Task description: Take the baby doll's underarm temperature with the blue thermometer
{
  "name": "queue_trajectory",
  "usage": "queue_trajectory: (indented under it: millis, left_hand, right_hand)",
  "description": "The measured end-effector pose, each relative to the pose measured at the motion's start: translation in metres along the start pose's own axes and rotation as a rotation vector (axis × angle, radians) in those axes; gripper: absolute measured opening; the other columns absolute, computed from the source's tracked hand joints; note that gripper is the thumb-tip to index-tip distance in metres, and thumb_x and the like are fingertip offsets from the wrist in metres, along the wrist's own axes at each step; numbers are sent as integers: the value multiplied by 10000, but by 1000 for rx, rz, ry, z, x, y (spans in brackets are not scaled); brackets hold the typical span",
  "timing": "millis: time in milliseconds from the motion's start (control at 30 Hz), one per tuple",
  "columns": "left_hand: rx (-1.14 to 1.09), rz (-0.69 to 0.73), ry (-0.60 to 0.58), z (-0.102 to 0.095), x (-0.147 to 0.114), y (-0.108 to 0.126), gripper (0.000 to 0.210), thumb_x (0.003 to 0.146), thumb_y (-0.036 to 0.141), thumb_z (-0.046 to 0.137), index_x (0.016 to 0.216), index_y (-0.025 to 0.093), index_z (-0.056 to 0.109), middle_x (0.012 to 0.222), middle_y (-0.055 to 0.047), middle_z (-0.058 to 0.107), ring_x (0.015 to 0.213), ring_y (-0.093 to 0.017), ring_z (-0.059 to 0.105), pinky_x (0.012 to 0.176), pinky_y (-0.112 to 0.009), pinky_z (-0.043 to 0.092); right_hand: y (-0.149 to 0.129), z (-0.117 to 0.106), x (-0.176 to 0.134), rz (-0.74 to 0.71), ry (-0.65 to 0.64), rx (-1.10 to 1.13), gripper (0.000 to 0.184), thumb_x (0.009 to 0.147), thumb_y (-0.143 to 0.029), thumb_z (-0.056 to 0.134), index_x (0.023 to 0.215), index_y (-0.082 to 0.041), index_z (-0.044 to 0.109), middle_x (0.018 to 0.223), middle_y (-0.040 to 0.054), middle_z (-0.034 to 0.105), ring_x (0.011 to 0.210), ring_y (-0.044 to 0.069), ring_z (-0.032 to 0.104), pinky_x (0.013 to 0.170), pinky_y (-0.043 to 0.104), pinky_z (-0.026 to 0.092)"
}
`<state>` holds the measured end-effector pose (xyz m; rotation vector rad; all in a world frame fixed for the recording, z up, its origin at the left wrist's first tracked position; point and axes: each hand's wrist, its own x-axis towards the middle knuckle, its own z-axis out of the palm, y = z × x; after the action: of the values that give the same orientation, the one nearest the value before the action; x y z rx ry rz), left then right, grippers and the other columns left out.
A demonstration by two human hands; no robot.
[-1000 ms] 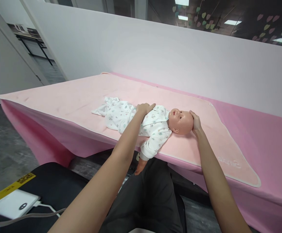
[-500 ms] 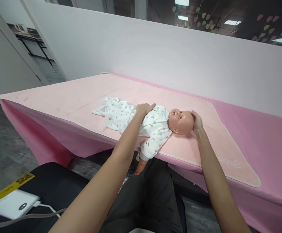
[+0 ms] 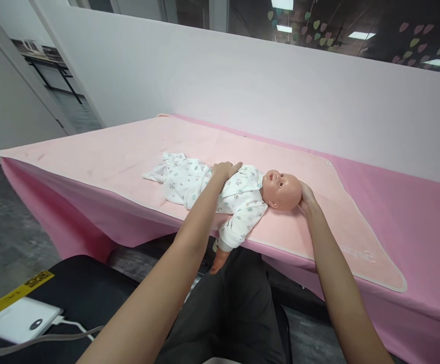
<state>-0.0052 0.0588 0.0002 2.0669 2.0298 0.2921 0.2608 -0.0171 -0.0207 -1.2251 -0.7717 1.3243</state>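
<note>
A baby doll [image 3: 243, 188] in a white printed outfit lies on its back on a pale pink mat [image 3: 121, 146], head to the right and legs to the left. Its near arm hangs over the table edge. My left hand [image 3: 225, 170] rests across the doll's torso, thumb stretched to the right, its other fingers curled over the far side and mostly hidden. Cupped round the crown of the doll's head is my right hand [image 3: 306, 196], whose fingertips pass out of sight behind and under the head.
A pink cloth [image 3: 413, 222] covers the table under the mat and hangs down in front. A white wall [image 3: 243, 86] runs behind it. At the lower left, a white power bank [image 3: 20, 319] with a cable lies on a black chair [image 3: 87, 283].
My right hand has slid slightly lower round the back of the doll's head. My left hand and the doll's body look nearly unchanged.
</note>
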Motion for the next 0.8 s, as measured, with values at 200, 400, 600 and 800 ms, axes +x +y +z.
queue_trajectory:
  millis: [200,400,600,800]
  left_hand:
    - [-13,-8,2,0,1,0,731,782,638,171,1063,136,623,1102,-149,635,1054,-302,560,937,-398,343]
    - [-9,0,-5,0,1,0,726,787,628,168,1058,136,629,1092,-152,639,1033,-296,571,928,-393,347]
    - [-7,-19,-6,-1,0,1,728,786,632,170,1076,140,621,1117,-149,629,1052,-295,561,935,-386,344]
    - [12,-6,-4,-1,-2,1,743,788,636,146,1070,141,623,1110,-145,633,1053,-294,561,933,-384,344]
  right_hand:
    - [-6,-6,7,-402,155,69,221,713,-379,553,642,-186,634,709,24,685,740,138,640,718,240,501]
    - [-5,7,-6,-400,-113,-109,292,650,-447,609,730,-175,676,808,20,703,828,193,636,756,282,492]
    - [-4,7,-6,-347,-112,-70,307,644,-462,614,744,-179,678,802,18,705,836,193,640,765,280,501]
    - [-4,7,-4,-338,-74,-46,307,633,-458,632,747,-176,669,770,7,703,798,190,642,742,276,504]
